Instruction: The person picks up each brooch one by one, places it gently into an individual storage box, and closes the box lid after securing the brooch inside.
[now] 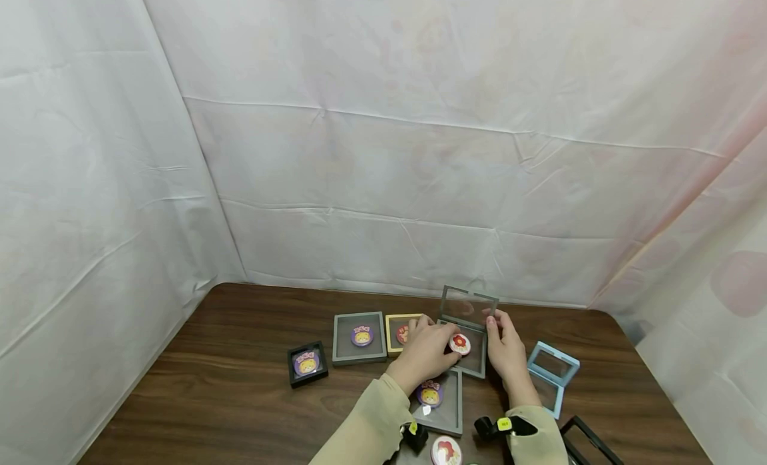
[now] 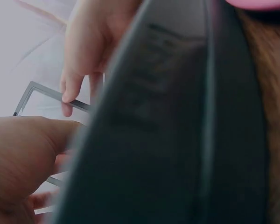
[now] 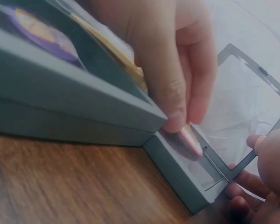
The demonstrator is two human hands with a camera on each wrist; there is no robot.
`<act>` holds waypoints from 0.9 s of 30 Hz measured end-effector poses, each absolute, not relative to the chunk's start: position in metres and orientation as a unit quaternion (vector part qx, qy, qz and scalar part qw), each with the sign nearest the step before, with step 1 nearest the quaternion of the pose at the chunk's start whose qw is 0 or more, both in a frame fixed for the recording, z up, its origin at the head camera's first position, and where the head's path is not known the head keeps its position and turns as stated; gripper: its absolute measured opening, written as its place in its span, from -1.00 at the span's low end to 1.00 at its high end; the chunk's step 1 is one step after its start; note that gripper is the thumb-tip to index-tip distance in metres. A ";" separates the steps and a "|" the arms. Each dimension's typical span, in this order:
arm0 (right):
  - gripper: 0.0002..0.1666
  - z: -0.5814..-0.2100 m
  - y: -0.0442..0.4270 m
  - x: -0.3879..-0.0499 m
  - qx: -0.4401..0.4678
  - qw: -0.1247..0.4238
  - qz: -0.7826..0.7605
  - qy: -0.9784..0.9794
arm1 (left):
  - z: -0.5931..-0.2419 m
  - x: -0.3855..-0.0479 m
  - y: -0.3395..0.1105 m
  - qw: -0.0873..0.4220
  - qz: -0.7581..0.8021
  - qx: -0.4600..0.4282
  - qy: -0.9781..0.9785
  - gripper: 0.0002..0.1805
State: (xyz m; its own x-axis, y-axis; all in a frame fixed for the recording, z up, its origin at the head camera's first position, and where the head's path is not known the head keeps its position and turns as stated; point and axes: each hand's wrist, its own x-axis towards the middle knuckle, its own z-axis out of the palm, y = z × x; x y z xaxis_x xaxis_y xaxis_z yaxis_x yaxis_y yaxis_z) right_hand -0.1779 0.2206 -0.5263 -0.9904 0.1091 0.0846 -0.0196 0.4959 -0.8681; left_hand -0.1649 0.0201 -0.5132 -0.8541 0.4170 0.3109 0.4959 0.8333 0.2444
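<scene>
My left hand [image 1: 422,352] pinches a round white badge with a red flower [image 1: 460,344] over the base of an open grey display case [image 1: 475,358]. In the right wrist view the badge [image 3: 190,143] tilts between thumb and fingers, low over the clear film. My right hand [image 1: 506,352] holds the raised clear lid [image 1: 469,304] at its right edge; the left wrist view shows its thumb and finger [image 2: 71,91] on the frame. Below the left hand lies a closed grey case [image 1: 452,412] with a purple bear badge [image 1: 430,394].
Left of the hands lie a grey case [image 1: 339,338] and a small black case [image 1: 293,374] with purple badges, and a yellow-framed case [image 1: 392,348]. An open blue case [image 1: 546,378] and a black frame [image 1: 590,438] are at right. Another flower badge [image 1: 446,452] lies in front.
</scene>
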 end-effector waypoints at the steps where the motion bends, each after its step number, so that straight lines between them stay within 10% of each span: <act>1: -0.50 -0.527 0.221 -0.178 -0.025 0.063 0.502 -0.862 | -0.513 -0.165 0.020 0.121 -0.160 -0.240 -0.950 -0.57; 27: 0.00 -0.494 0.232 -0.170 0.000 -0.022 0.528 -0.849 | -0.517 -0.166 0.018 0.124 -0.138 -0.225 -0.957 -0.61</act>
State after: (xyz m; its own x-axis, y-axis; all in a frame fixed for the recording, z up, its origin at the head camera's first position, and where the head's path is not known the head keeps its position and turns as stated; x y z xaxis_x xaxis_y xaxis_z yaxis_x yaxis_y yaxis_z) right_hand -0.1696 0.2316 -0.4940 -0.9990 -0.0224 -0.0376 0.0238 0.4422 -0.8966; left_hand -0.1656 0.0181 -0.5168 -0.8686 0.3957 0.2983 0.4637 0.8613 0.2078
